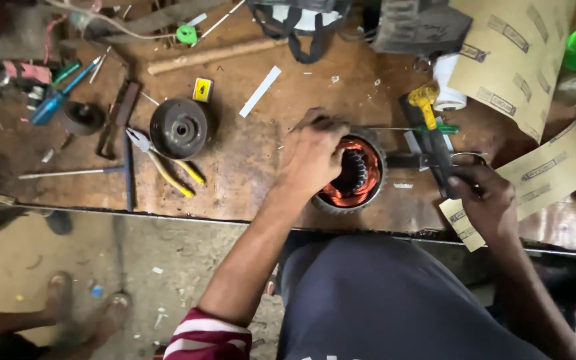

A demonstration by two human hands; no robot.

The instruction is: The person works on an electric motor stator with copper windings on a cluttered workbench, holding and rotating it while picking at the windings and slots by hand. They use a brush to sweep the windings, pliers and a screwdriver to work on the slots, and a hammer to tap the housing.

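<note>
A round motor stator [357, 175] with copper windings sits near the front edge of the wooden workbench [248, 153]. My left hand [311, 155] rests on its left rim, fingers curled over the top. My right hand [485, 200] is to the right, gripping scissors [440, 157] with black blades over a strip of tan insulation paper [535, 180]. A yellow-handled tool [425, 100] lies just behind the scissors.
Yellow-handled pliers [168, 167], a dark round motor cover [179, 128], a blue screwdriver [61, 97], a wooden stick [211, 55] and a large tan paper sheet [508, 53] lie on the bench. Another person's feet [85, 310] stand on the floor at lower left.
</note>
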